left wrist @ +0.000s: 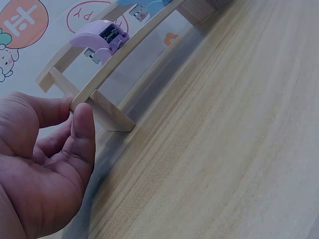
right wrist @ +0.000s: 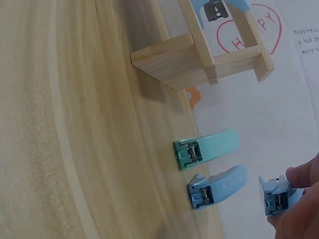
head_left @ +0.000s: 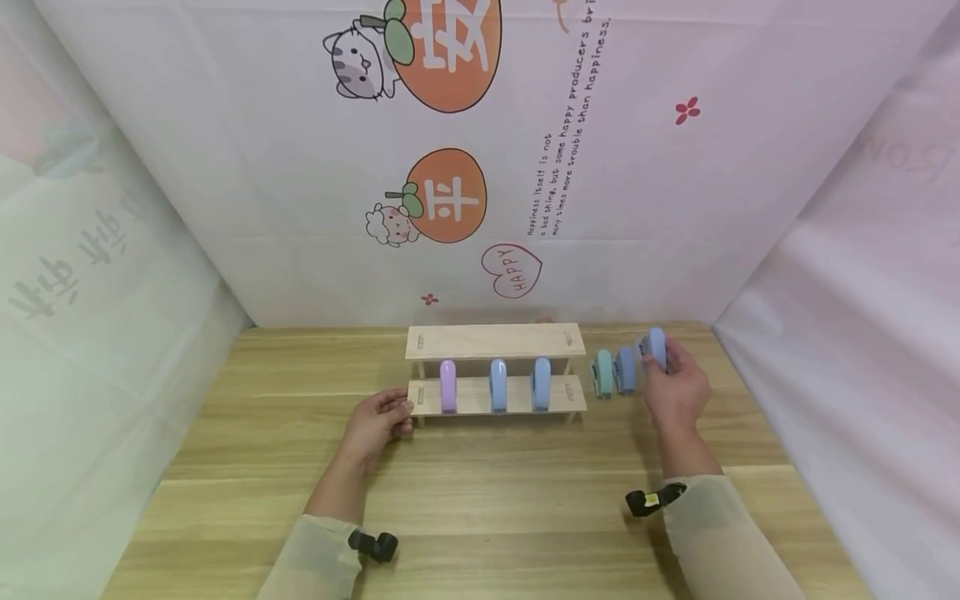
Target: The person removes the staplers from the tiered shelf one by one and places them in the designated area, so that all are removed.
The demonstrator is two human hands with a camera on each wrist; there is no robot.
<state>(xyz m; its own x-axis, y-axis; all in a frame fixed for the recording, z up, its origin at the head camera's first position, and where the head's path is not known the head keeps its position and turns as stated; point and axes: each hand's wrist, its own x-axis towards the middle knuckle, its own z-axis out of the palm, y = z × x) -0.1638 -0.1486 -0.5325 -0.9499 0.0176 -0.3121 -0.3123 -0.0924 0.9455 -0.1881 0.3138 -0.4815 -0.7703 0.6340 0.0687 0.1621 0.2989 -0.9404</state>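
My right hand (head_left: 677,387) holds a light blue stapler (head_left: 656,346) between thumb and fingers, raised at the right of a two-tier wooden rack (head_left: 468,394). Beside it on the table stand a green stapler (head_left: 603,372) and another blue stapler (head_left: 626,369). With thumb and fingers, my left hand (head_left: 378,425) pinches the left end of the rack's lower shelf. On that shelf sit a purple stapler (head_left: 447,385) and two blue staplers, one mid-shelf (head_left: 498,385) and one farther right (head_left: 542,384). The right wrist view shows the held stapler (right wrist: 277,196) partly covered by fingers.
The rack's upper shelf (head_left: 495,342) stands behind the lower one and bears nothing. A printed white cloth (head_left: 637,208) hangs behind the wood-grain table (head_left: 510,508), and more white cloth (head_left: 862,333) closes off the sides.
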